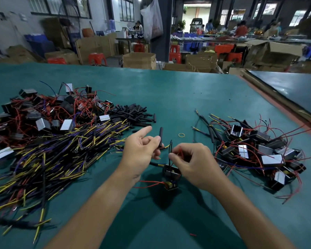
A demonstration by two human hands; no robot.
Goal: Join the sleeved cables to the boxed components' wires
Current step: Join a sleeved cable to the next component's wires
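Above the green bench, our left grip pinches a black sleeved cable (forefinger straight); our right grip pinches thin wires rising from the boxed component below.

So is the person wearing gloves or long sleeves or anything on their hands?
No gloves: the left hand and the right hand are bare, with no rings that show. The left arm and the right arm are bare too, down to the picture's edge: no sleeves, watch or bracelet in view.
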